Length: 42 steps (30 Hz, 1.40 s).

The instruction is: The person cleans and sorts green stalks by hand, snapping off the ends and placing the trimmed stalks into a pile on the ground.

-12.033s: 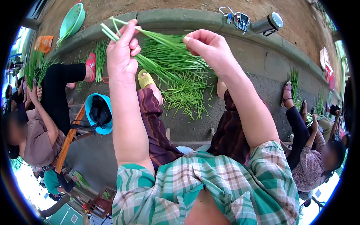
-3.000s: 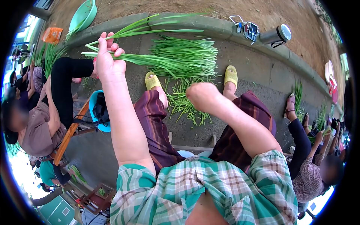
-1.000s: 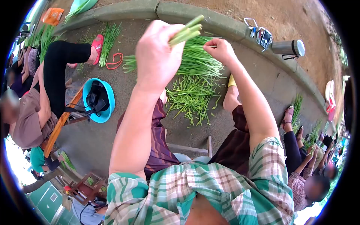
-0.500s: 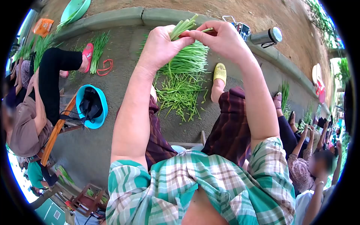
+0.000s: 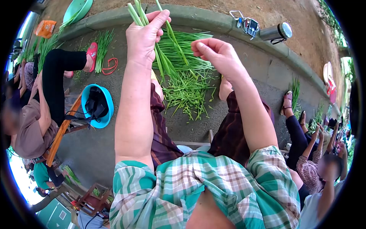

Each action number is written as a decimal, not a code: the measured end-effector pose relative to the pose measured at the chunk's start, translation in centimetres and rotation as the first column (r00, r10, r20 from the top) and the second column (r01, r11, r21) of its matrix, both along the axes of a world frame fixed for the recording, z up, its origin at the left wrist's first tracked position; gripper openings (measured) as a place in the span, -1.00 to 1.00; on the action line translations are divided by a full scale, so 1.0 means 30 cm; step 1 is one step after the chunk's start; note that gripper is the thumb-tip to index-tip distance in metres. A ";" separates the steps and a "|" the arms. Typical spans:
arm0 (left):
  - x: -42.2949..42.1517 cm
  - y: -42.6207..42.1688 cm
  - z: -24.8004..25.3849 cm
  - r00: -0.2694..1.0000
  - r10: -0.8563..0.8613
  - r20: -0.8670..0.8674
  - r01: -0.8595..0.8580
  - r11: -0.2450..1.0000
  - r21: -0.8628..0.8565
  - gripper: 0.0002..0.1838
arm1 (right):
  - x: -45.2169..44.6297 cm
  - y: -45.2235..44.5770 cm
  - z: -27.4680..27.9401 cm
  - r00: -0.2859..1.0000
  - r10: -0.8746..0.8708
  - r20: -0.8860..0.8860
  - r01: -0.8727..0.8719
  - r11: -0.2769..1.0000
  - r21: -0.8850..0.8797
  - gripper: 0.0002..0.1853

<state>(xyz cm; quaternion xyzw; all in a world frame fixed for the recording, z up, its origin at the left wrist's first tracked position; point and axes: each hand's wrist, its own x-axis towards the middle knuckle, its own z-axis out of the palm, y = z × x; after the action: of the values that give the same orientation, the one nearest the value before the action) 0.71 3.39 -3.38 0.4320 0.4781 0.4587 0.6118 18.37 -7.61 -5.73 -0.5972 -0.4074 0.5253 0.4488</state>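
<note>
My left hand [image 5: 143, 40] is raised at the top middle, its fingers closed round a few long green stalks [image 5: 134, 15]. Their pale thick ends point up past the thumb, while thin green lengths hang below the fist. To the right, my right hand [image 5: 219, 55] is apart from the stalks, thumb and fingers curled together; whether anything small is pinched there is hidden. Beneath both hands lies a pile of long green stalks [image 5: 181, 51] on the ground. Short cut green pieces [image 5: 188, 99] are strewn nearer to me, between my feet.
A concrete kerb [image 5: 190, 17] runs across the back, bearing a metal flask [image 5: 272, 33] and a small device with keys [image 5: 251, 28]. At left stand a blue basin [image 5: 108, 110] and a wooden bench [image 5: 59, 141]. People sit on both sides with more green stalks.
My hands have come apart. The left has shifted left and up with the stalks, now hanging below it; the right has dropped lower, away from them.
</note>
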 end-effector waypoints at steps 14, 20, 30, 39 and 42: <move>0.043 -0.028 -0.003 0.998 -0.030 -0.061 0.033 0.998 0.055 -0.71 | -0.031 0.020 0.024 0.979 0.082 0.185 -0.081 0.997 -0.012 -0.68; 0.028 -0.014 -0.006 0.997 0.033 -0.072 -0.026 0.994 0.104 -0.72 | -0.009 0.023 0.082 0.947 0.061 -0.316 -0.144 0.958 -0.247 -0.68; -0.128 0.087 0.011 0.960 0.276 -0.042 -0.267 0.951 0.153 -0.74 | 0.022 -0.012 0.051 0.843 0.124 -0.523 -0.328 0.889 -0.318 -0.65; -0.208 0.110 0.015 0.924 0.382 0.007 -0.379 0.913 0.151 -0.74 | 0.051 -0.043 0.007 0.842 0.155 -0.517 -0.382 0.848 -0.367 -0.64; -0.218 0.112 0.016 0.925 0.378 0.047 -0.381 0.917 0.119 -0.74 | 0.053 -0.055 -0.001 0.869 0.177 -0.463 -0.378 0.840 -0.388 -0.66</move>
<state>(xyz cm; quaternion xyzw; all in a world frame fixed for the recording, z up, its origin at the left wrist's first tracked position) -5.83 6.74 -2.91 0.3636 0.5158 0.6027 0.4883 19.96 -9.26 -5.77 -0.4967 -0.2498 0.7812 0.2839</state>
